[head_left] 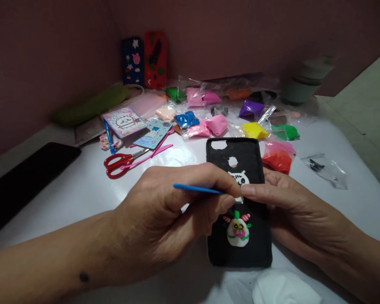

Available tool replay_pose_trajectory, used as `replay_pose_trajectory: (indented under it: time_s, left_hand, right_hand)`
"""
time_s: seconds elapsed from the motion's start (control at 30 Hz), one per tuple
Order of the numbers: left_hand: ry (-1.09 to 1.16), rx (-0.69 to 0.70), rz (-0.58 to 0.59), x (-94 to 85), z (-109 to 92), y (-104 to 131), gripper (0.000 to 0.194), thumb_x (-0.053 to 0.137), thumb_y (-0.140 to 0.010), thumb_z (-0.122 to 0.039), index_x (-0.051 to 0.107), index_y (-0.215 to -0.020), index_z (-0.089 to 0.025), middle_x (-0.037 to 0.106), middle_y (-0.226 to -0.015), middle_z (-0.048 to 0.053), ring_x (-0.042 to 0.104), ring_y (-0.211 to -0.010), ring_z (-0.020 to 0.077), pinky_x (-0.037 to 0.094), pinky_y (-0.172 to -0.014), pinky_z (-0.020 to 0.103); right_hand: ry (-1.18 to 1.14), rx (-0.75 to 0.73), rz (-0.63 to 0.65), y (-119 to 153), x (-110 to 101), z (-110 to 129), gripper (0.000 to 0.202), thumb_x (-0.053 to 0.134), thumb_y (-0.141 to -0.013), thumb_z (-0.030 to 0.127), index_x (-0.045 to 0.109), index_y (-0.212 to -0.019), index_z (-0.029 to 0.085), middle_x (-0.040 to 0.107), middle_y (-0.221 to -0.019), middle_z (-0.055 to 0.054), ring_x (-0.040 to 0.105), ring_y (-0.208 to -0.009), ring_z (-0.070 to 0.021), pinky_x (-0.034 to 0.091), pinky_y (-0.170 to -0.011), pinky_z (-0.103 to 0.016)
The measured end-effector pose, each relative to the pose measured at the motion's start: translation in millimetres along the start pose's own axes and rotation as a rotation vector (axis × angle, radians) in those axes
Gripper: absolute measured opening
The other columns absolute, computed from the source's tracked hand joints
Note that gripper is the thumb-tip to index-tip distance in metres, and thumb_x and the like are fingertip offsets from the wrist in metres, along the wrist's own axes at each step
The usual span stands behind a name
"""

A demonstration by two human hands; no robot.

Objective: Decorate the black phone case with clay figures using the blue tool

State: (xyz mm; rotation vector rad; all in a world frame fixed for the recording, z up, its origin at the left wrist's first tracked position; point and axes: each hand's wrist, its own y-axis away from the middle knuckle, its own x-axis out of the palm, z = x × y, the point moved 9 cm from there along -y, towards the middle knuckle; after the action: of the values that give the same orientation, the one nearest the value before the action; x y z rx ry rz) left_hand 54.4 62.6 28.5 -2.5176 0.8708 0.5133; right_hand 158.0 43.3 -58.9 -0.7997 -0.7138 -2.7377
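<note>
A black phone case (pixel 256 236) is held above the white table, camera holes at its top. My left hand (pixel 183 207) pinches a thin blue tool (pixel 193 188), its tip hidden behind the fingers over the case. My right hand (pixel 291 202) grips the case by its right edge, thumb reaching onto its face. Between the fingertips shows a white clay figure (pixel 240 179) with black marks, partly covered. Below it sits a white clay figure (pixel 238 236) with a yellow and pink face, green trim and striped horns.
Red scissors (pixel 117 165), a pink tool (pixel 158 151) and cards (pixel 124 121) lie left. Bagged clay (pixel 251 108) spreads across the back. Two decorated cases (pixel 156 61) lean on the wall. A black object (pixel 28 177) is far left; white cloth (pixel 285 289) in front.
</note>
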Motion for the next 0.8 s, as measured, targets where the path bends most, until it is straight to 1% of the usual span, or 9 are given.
replay_pose_trajectory:
  time_s: [0.13,0.23,0.37,0.53,0.67,0.8]
  left_hand:
    - [-0.097,0.041,0.040,1.4,-4.0,2.1,0.013,0.053,-0.089,-0.016,0.066,-0.089,-0.014,0.062,-0.065,-0.001,0.054,-0.053,0.0068,0.043,-0.047,0.016]
    - [-0.137,0.055,0.037,1.1,-4.4,2.6,0.012,0.053,-0.089,-0.015,0.066,-0.091,-0.014,0.063,-0.068,-0.001,0.055,-0.056,0.0064,0.043,-0.048,0.015]
    - [-0.125,0.062,0.015,0.4,-4.8,3.3,0.012,0.053,-0.089,-0.014,0.065,-0.090,-0.014,0.062,-0.066,-0.001,0.054,-0.054,0.0064,0.043,-0.047,0.014]
    - [-0.085,0.041,0.026,2.0,-3.2,2.2,0.013,0.052,-0.090,-0.016,0.065,-0.089,-0.014,0.065,-0.066,0.000,0.056,-0.055,0.0077,0.043,-0.046,0.015]
    - [-0.110,0.037,-0.002,0.1,-2.3,0.9,0.013,0.052,-0.089,-0.017,0.065,-0.087,-0.016,0.062,-0.062,-0.002,0.052,-0.051,0.0073,0.044,-0.048,0.016]
    - [-0.072,0.037,0.000,-0.1,-1.3,1.6,0.013,0.052,-0.089,-0.019,0.064,-0.088,-0.015,0.061,-0.064,-0.002,0.050,-0.053,0.0076,0.045,-0.050,0.018]
  right_hand:
    - [0.024,-0.021,0.007,-1.4,1.7,2.3,0.016,0.073,-0.073,0.020,0.072,-0.088,0.025,0.074,-0.089,-0.003,0.069,-0.073,-0.0187,0.056,-0.069,-0.029]
    - [0.041,-0.017,0.005,-1.8,1.8,1.5,0.015,0.072,-0.074,0.021,0.073,-0.088,0.027,0.074,-0.085,-0.002,0.069,-0.071,-0.0180,0.056,-0.068,-0.029]
    - [0.032,-0.006,0.010,-0.7,1.2,-0.2,0.014,0.073,-0.073,0.022,0.072,-0.085,0.028,0.074,-0.087,-0.002,0.068,-0.075,-0.0191,0.056,-0.071,-0.031]
    - [-0.008,-0.007,0.028,0.2,1.7,-0.9,0.014,0.074,-0.073,0.020,0.071,-0.085,0.026,0.072,-0.086,-0.001,0.068,-0.074,-0.0170,0.056,-0.072,-0.029]
    - [-0.002,0.004,0.019,0.2,-0.1,-2.5,0.017,0.073,-0.073,0.018,0.070,-0.090,0.023,0.073,-0.088,-0.003,0.069,-0.077,-0.0190,0.056,-0.077,-0.033]
    - [0.019,0.005,0.013,-0.3,-1.1,-2.1,0.016,0.073,-0.072,0.021,0.070,-0.088,0.024,0.073,-0.087,-0.003,0.069,-0.077,-0.0207,0.056,-0.078,-0.036]
